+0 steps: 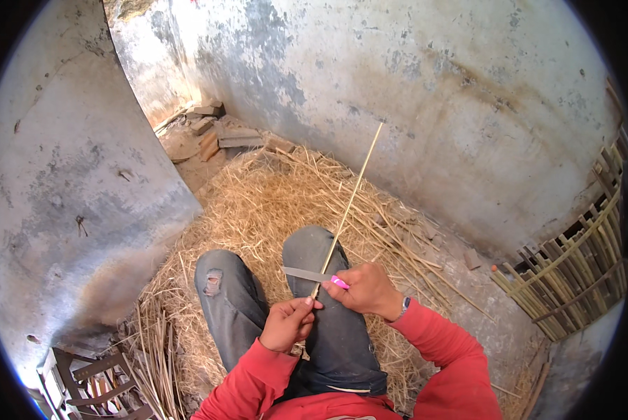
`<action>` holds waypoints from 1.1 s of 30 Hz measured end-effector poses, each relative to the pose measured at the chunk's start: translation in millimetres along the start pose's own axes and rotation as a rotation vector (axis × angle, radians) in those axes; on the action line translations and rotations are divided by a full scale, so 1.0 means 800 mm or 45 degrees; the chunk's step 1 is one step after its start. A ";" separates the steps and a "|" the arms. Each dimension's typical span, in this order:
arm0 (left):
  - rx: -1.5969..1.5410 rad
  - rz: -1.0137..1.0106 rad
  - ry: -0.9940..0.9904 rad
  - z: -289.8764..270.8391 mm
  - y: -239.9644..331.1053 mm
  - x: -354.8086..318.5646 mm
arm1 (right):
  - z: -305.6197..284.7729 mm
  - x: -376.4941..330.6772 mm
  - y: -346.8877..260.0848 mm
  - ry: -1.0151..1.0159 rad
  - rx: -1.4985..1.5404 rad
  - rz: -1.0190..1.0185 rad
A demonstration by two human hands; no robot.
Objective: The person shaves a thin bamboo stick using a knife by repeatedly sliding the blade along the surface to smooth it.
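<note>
Shaving step under way: left hand [287,323] pinches the long thin pale bamboo strip [349,203] below the pink-handled steel knife [314,275], right hand [366,288] clenches the handle; next stroke likely needs steady blade angle.

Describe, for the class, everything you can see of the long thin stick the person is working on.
The stick is a long, thin, pale yellow strip, seemingly split bamboo or cane. It rises tilted from the lap up and to the right, its free tip ending in front of the grey wall. The left hand pinches its lower end; the right hand holds a knife with a pink handle, its grey blade laid across the stick above the knee.
</note>
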State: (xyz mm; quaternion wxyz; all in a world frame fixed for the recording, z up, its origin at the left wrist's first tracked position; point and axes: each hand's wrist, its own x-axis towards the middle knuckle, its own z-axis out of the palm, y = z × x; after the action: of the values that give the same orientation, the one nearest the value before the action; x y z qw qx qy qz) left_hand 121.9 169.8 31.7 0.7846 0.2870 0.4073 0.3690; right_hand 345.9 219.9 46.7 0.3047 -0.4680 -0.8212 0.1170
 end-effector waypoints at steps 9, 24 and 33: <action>0.065 0.075 0.087 -0.016 -0.019 -0.030 | 0.018 0.003 -0.001 -0.001 -0.094 -0.053; -0.040 -0.185 0.063 -0.054 -0.039 -0.139 | -0.006 0.054 0.089 0.343 -0.272 0.317; 0.167 -0.208 0.173 -0.094 -0.069 -0.223 | -0.071 0.115 0.327 0.797 -0.339 0.848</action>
State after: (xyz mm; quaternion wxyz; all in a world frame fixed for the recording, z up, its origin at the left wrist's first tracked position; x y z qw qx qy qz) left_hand 6.5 4.5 28.6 0.7621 0.2779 0.5048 0.2951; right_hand 528.1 431.3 2.2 0.4210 -0.7534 -0.5031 -0.0446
